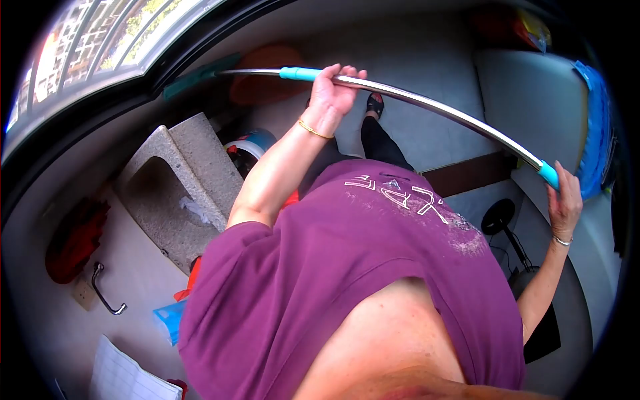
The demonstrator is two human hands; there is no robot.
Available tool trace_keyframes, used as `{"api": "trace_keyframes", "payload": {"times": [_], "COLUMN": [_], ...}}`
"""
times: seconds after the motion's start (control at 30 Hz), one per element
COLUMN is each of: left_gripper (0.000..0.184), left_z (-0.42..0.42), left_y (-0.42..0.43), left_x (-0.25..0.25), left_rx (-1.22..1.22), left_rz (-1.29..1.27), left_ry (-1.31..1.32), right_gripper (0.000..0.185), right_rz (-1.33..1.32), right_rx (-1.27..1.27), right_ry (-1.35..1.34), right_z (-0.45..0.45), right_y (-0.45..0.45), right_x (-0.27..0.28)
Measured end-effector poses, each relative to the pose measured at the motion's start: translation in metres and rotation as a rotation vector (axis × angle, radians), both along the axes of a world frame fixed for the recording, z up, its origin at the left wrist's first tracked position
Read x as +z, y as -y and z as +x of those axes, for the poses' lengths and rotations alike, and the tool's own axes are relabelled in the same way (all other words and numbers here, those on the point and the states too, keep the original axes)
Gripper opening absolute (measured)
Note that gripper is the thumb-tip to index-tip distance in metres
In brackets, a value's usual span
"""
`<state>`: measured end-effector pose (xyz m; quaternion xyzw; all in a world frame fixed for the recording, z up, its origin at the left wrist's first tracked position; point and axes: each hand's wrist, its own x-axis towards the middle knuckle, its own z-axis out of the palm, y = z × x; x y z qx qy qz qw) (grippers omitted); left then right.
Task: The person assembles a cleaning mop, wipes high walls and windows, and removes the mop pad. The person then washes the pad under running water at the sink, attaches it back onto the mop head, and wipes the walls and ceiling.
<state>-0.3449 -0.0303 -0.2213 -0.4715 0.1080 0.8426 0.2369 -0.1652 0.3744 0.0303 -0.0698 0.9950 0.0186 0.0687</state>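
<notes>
A long-handled wiper [440, 110] with a silver metal pole and turquoise sleeves stretches across the view, looking bowed through the wide lens. Its narrow turquoise head [197, 78] lies along the lower edge of the window at upper left; whether it touches the frame I cannot tell. My left hand [335, 90], with a gold bracelet at the wrist, is closed round the pole just past the upper turquoise sleeve. At the other end, my right hand [565, 198] grips the turquoise end sleeve, its fingers partly hidden.
A stone sink [217, 157] with a white cloth [200, 210] stands at left, near a wall tap [107, 293]. Behind it are a bucket [257, 141] and an orange-brown basin [267, 73]. A blue-edged item [593, 127] and a dark stand [510, 230] are at right.
</notes>
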Motion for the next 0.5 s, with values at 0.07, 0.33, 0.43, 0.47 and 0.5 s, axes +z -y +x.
{"api": "trace_keyframes", "payload": {"times": [0.07, 0.33, 0.43, 0.47, 0.5], "left_gripper": [0.009, 0.007, 0.015, 0.014, 0.016], "left_z": [0.003, 0.001, 0.01, 0.015, 0.02], "left_y": [-0.023, -0.056, -0.044, -0.034, -0.023], "left_x": [0.034, 0.054, 0.065, 0.069, 0.075], "left_rx": [-0.029, -0.173, -0.232, -0.266, -0.3], "left_rz": [0.025, 0.184, 0.268, 0.308, 0.346], "left_ry": [0.001, -0.111, -0.131, -0.21, -0.291], "right_gripper": [0.045, 0.042, 0.044, 0.045, 0.045], "right_rz": [0.047, 0.251, 0.189, 0.157, 0.15], "right_rx": [0.003, -0.098, -0.122, -0.161, -0.146], "right_ry": [-0.089, -0.276, -0.287, -0.239, -0.243], "right_z": [0.015, 0.03, 0.036, 0.042, 0.051], "right_y": [-0.025, -0.084, -0.089, -0.1, -0.112], "right_x": [0.021, 0.026, 0.018, 0.005, -0.01]}}
